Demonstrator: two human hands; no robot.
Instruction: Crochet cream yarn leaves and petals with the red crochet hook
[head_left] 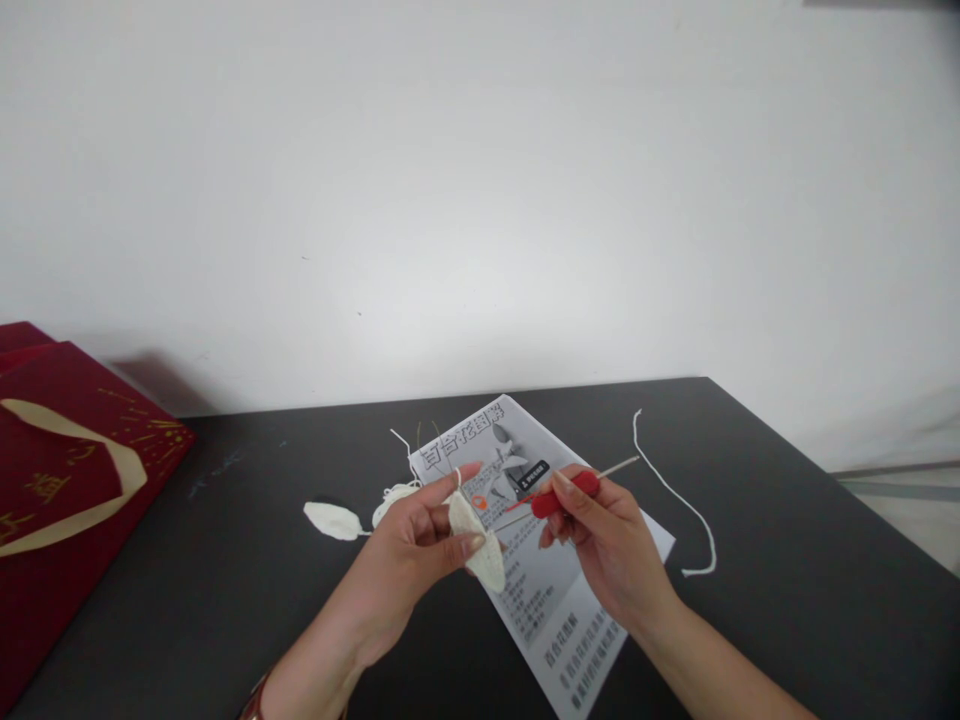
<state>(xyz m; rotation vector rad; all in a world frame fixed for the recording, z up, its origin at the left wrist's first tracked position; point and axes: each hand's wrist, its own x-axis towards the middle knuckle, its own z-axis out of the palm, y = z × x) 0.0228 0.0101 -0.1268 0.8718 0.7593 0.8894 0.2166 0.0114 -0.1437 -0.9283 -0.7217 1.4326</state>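
White crochet petal (pixel 478 545) mid-row, pinched in my left hand (pixel 420 550).
Right hand (pixel 600 540) grips red-handled hook (pixel 564 494); next stitch needs its tip in the edge.

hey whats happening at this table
A person is crocheting over a dark table. The left hand pinches a small white crocheted piece, with yarn looped over its forefinger. The right hand holds a red-handled crochet hook pointed at the piece. A printed instruction sheet lies beneath, a finished white petal to the left.
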